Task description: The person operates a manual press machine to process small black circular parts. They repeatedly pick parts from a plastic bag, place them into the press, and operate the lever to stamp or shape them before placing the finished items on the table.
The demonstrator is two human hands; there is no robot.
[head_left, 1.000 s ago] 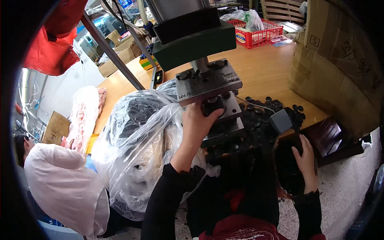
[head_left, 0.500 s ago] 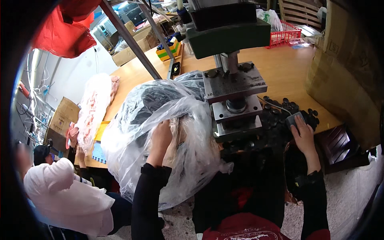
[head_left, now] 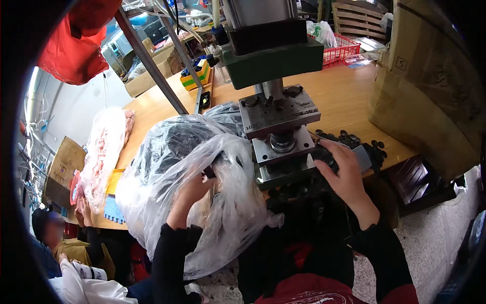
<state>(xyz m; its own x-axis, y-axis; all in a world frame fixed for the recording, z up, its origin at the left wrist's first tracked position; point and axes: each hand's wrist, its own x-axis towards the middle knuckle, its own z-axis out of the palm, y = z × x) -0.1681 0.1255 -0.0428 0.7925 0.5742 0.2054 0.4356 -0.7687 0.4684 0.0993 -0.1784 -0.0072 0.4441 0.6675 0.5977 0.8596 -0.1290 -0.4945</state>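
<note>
1. Clear plastic bag (head_left: 139,210) sits left of the press (head_left: 273,63), bulging with dark contents (head_left: 174,137). Film looks thin, soft, slippery, easy to snag. I'd take the gathered mouth edge, not the stretched wall.
2. Left hand (head_left: 192,192) is at the bag's mouth, fingers curled, a small dark piece (head_left: 208,173) at the fingertips. Can't tell whether it's pinched or only touched. Piece is probably light and stiff; edges are the safe hold.
3. Steel die set (head_left: 283,112) is under the ram, with a dark round part (head_left: 282,142) between its plates. Set looks heavy and rigid; the round part looks hard, maybe slick, best held by its rim.
4. Right hand (head_left: 347,175) is just right of the die set, thumb and fingers apart, by the heap of black discs (head_left: 349,137). Discs look light, stiff, likely to slide on each other; take one across the rim.
5. Grey box (head_left: 363,158) is right behind that hand, looks rigid, partly covered.
6. Hard to see, left to right: folds blur the bag's contents; the left fingertips' contact is unclear; the round part's underside is hidden; near discs merge into shadow, so can't confirm whether the right hand touches one.
</note>
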